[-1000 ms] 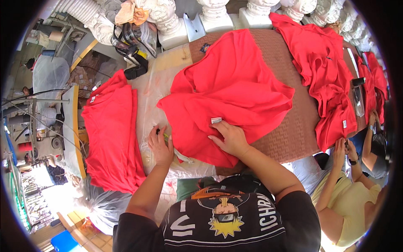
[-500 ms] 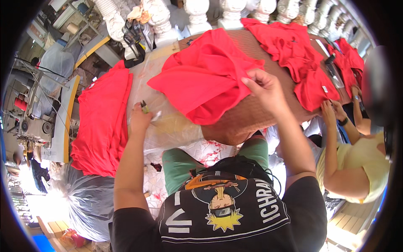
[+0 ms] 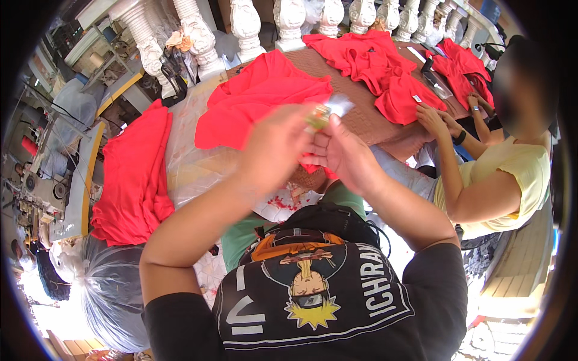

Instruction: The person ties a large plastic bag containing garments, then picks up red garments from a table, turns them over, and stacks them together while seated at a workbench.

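Note:
My left hand, smeared by motion, is closed round small thread snips with a yellow-green handle. A blurred whitish piece shows beside the snips; I cannot tell what it is. Close by on the right is my right hand, palm turned inward, thumb raised and fingers apart, with nothing plainly in it. Both hands hover over the near edge of a red garment, which lies loosely spread on the table and is partly hidden by them.
A stack of folded red garments lies at the table's left end. More red cloth lies on the brown table cover, where a person in yellow works. White balusters line the far side; a sewing machine stands left.
My right hand has let go of the red garment and drawn back. My left hand has come across from the left with the snips, meeting the right. The view has shifted right.

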Demonstrator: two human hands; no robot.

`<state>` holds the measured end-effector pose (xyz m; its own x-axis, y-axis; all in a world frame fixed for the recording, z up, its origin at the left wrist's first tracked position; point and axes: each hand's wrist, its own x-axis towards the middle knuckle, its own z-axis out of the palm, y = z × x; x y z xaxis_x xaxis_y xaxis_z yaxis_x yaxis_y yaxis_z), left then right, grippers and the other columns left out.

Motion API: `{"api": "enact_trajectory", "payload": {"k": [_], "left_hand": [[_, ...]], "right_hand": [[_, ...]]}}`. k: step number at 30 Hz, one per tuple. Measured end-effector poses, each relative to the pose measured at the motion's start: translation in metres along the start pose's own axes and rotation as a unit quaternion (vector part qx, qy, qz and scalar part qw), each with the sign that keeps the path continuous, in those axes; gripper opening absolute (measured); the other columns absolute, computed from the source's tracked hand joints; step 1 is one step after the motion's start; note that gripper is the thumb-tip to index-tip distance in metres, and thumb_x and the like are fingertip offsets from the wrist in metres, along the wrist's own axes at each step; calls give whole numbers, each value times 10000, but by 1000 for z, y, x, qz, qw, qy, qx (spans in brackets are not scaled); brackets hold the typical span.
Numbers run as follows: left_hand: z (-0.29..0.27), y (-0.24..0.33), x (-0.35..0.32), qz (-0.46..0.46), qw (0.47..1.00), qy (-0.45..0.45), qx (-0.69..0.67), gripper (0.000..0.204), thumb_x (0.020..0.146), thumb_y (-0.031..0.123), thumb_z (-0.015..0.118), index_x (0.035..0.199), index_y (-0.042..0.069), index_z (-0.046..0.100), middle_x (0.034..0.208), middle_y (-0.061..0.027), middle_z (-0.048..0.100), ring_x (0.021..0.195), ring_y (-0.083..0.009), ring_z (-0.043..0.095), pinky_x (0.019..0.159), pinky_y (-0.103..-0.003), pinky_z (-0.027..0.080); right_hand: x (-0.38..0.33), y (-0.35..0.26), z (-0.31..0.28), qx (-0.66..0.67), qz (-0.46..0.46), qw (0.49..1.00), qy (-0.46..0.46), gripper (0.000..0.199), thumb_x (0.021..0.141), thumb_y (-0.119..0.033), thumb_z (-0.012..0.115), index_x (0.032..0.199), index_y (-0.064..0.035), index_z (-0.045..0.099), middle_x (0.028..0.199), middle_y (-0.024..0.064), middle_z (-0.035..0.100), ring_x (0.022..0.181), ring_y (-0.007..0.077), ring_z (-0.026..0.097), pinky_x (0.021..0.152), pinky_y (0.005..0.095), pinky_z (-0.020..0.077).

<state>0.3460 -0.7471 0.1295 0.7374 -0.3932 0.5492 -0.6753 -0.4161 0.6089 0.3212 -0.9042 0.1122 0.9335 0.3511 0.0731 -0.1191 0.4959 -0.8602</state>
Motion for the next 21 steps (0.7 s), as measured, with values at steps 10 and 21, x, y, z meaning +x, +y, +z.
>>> {"api": "enact_trajectory", "payload": {"k": [10,21], "left_hand": [[41,159,-61,356,869,-220,-264,334,719,175,612,1022,37,584,1128,-148,520,1128,-327,431,946,-485,325],[46,175,-28,298,719,-290,-557,35,725,92,620,697,73,627,692,-82,607,599,-252,561,561,-350,436]], "right_hand": [[4,-76,-47,-246,-104,957,109,385,976,-275,373,1215,6,485,783,110,646,526,141,586,511,221,465],[94,-146,-102,-504,-33,863,24,322,930,-198,438,1190,-26,519,873,29,631,579,74,540,497,200,442]]}}
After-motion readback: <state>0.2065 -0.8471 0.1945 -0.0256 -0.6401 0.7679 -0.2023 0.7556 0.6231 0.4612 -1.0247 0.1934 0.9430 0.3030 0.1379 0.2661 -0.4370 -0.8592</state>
